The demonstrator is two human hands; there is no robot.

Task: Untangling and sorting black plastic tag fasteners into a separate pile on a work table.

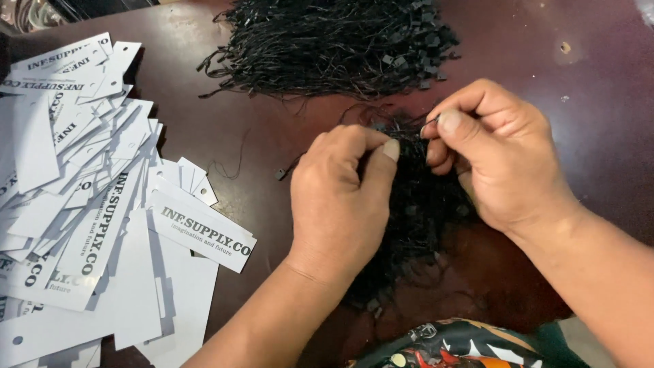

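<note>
My left hand (344, 197) and my right hand (497, 153) meet over a small bundle of black strings (419, 204) with little plastic clasps, lying on the dark brown table (259, 129). The thumb and fingers of each hand pinch thin black strings at the top of the bundle, close together. The bundle runs down between my wrists toward me, partly hidden by the left hand. One loose black string (235, 167) with a clasp lies just left of my left hand.
A large heap of black strings (334, 44) lies at the far middle of the table. A wide scatter of white rectangular paper tags (88, 204) with dark print and punched holes covers the left side. Colourful patterned cloth (463, 344) shows at the bottom edge.
</note>
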